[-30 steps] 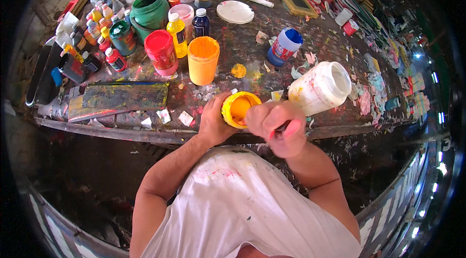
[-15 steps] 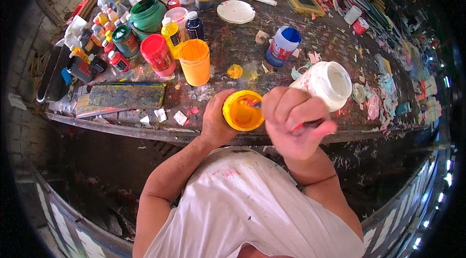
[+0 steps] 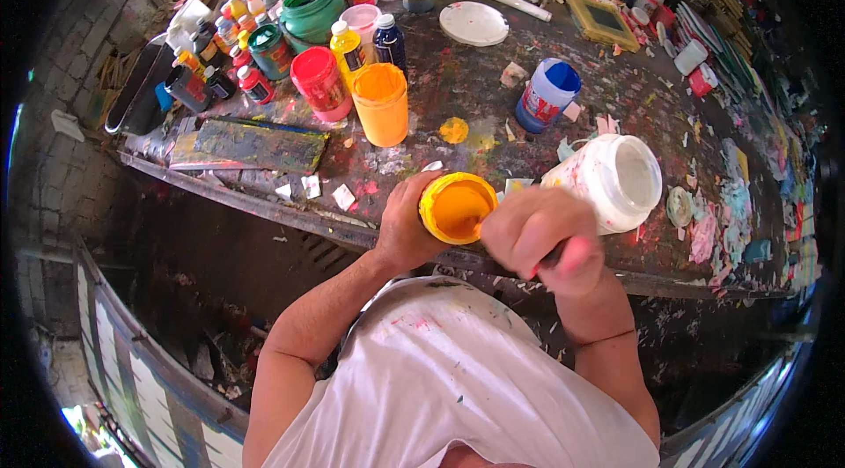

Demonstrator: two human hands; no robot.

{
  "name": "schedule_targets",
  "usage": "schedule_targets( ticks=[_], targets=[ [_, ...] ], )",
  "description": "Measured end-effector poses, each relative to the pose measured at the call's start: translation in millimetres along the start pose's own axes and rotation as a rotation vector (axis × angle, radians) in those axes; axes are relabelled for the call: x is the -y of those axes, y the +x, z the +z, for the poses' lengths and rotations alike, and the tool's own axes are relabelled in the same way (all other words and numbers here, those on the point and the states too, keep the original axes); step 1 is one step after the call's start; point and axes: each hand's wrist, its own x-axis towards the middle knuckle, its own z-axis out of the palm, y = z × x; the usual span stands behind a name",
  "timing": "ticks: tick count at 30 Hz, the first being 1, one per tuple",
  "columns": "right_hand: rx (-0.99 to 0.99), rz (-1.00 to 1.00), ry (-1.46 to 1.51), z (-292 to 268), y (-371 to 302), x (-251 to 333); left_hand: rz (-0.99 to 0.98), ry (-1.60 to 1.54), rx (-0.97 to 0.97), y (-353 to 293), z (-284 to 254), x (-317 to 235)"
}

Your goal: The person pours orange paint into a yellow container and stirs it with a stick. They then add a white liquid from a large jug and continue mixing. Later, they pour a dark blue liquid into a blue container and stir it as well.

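Observation:
My left hand (image 3: pixel 407 220) is closed around a jar of yellow paint (image 3: pixel 429 223) at the table's front edge, its open mouth facing up. At the right side of that jar, my right hand (image 3: pixel 544 235) is curled into a fist on a thin tool (image 3: pixel 554 255). Only a dark and red bit of its handle shows between the fingers. The tool's other end is hidden or blurred near the jar's rim. Just beyond my right hand, a large white jar (image 3: pixel 585 177) leans over. An orange paint jar (image 3: pixel 384 111) stands beyond the yellow one.
Left of the orange jar are a red paint jar (image 3: pixel 320 89), a green jar (image 3: pixel 312 17) and several small bottles. A blue paint jar (image 3: pixel 537 111) stands farther right. A stained board (image 3: pixel 260 147) lies front left; a white lid (image 3: pixel 473 23) lies at the back.
The view has shifted, so the table sits farther right and tilted. My right hand has dropped slightly beside the yellow jar, and the tool's shaft shows less. Both hands keep their hold.

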Motion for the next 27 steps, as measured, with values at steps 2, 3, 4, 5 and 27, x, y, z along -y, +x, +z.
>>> schedule_targets(
  ticks=[2,3,4,5,27],
  targets=[
    [-0.102,-0.092,-0.103,-2,-1,-2,-0.003,-0.004,0.019,-2,-1,0],
    [-0.167,-0.162,-0.136,0,0,-5,0.010,-0.003,0.051,-2,-2,0],
    [-0.132,-0.125,-0.116,0,0,-6,0.003,0.006,0.044,-2,-3,0],
    [-0.107,-0.090,-0.089,1,0,-8,0.014,-0.006,0.044,-2,-5,1],
    [-1.010,-0.291,0.012,46,44,-56,0.050,-0.125,0.040,7,-71,61]
  ],
)
